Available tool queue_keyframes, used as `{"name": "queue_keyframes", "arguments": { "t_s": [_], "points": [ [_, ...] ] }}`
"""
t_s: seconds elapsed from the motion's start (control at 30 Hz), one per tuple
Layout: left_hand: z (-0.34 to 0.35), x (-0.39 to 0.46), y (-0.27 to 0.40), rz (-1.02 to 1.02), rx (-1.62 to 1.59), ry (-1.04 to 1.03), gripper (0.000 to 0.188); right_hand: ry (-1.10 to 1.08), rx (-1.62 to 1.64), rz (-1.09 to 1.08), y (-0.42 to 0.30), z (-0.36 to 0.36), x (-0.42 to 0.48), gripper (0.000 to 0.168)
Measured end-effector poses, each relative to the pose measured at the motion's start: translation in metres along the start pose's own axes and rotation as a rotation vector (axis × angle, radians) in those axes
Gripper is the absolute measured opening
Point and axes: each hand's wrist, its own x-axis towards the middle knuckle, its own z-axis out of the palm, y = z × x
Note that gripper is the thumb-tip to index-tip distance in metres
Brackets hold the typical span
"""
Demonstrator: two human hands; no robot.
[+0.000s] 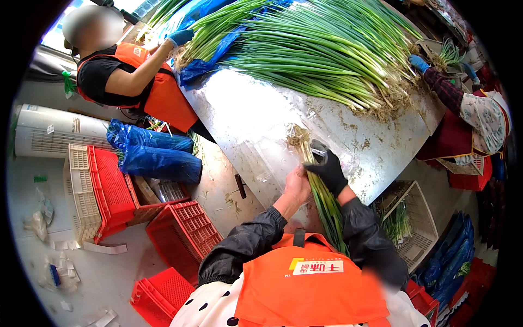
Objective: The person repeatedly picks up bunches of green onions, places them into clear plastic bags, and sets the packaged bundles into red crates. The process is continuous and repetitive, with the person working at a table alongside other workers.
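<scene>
A small bundle of green onions (327, 200) lies lengthwise in front of me, roots away and green leaves running down against my orange apron. My left hand (298, 184), bare, grips the pale stalks from the left side. From the right, my right hand (330, 171) in a black glove closes around the same stalks, a bit nearer the roots. A small whitish piece (318, 152) shows at the glove's fingers; I cannot tell what it is. The tangled brown roots (298, 135) point over the metal table (253, 118).
A big heap of green onions (318, 57) covers the table's far side. Co-workers stand left (139, 77) and right (461, 98), wearing blue gloves. Red crates (184, 237) and blue-wrapped bundles (159, 159) are at left; a pale crate (412, 229) stands at right.
</scene>
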Motion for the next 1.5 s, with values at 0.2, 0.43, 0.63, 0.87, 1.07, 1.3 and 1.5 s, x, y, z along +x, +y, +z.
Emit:
{"name": "queue_keyframes", "arguments": {
  "t_s": [0.2, 0.43, 0.63, 0.87, 1.07, 1.3, 1.5],
  "points": [
    [0.015, -0.017, -0.002, -0.111, -0.047, 0.003, 0.044, -0.082, -0.133, 0.153, 0.031, -0.053, -0.102, 0.088],
    [0.058, -0.042, -0.02, -0.107, 0.174, 0.001, 0.037, -0.288, -0.062, 0.256, 0.041, -0.05, -0.157, 0.072],
    [0.1, -0.059, -0.031, 0.051, 0.811, 0.031, 0.018, -0.268, 0.125, 0.351, 0.028, -0.052, -0.169, 0.049],
    [0.145, -0.065, -0.009, 1.178, 1.942, -0.485, 0.008, -0.003, 0.015, 0.349, -0.01, -0.087, -0.189, 0.044],
    [0.179, -0.053, -0.031, 1.195, 2.104, -0.808, 0.022, 0.037, -0.145, 0.433, -0.041, -0.081, -0.233, 0.045],
    [0.147, -0.063, -0.042, 1.009, 1.805, -1.16, 0.016, 0.19, 0.311, 0.611, -0.138, -0.067, -0.296, 0.029],
    [0.108, -0.137, -0.079, 0.63, 1.564, -1.22, 0.009, 0.462, 1.014, 0.556, -0.145, -0.041, -0.35, 0.024]
  ]
}}
